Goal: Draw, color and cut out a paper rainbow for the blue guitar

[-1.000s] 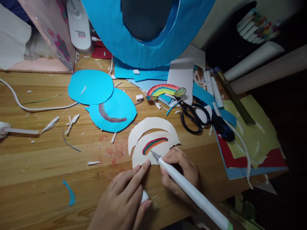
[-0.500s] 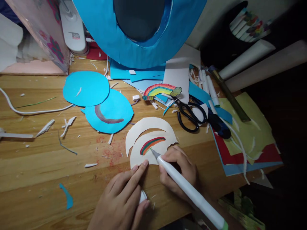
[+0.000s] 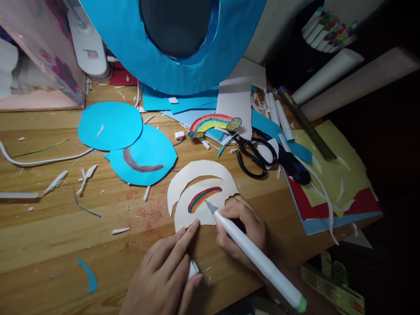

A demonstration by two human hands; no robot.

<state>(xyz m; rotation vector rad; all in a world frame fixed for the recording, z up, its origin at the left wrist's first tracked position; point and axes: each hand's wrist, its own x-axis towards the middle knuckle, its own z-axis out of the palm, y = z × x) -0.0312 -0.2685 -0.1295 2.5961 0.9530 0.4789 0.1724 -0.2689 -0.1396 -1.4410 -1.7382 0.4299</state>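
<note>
In my right hand (image 3: 244, 227) is a white marker (image 3: 259, 256) with a grey tip and a pale green end. Its tip touches a cream paper cutout (image 3: 206, 214), just below a drawn rainbow with red, green and orange bands and a faint light green stroke. My left hand (image 3: 167, 267) has its fingertips pressed on the lower left edge of this cutout. Between its thumb and fingers sits a small white piece (image 3: 193, 269), seemingly the marker's cap, partly hidden. Behind the cutout lies a curved cream paper offcut (image 3: 203, 168).
Two blue paper ovals (image 3: 111, 124) overlap at left. A finished paper rainbow (image 3: 213, 122) lies behind, beside black-handled scissors (image 3: 252, 155). A large blue ring (image 3: 183, 78) stands at the back. Paper scraps litter the table; coloured sheets (image 3: 328, 175) lie right.
The whole view has shifted slightly, so most things appear further left. The marker tip stays by the rainbow's lower edge, and both hands keep their hold.
</note>
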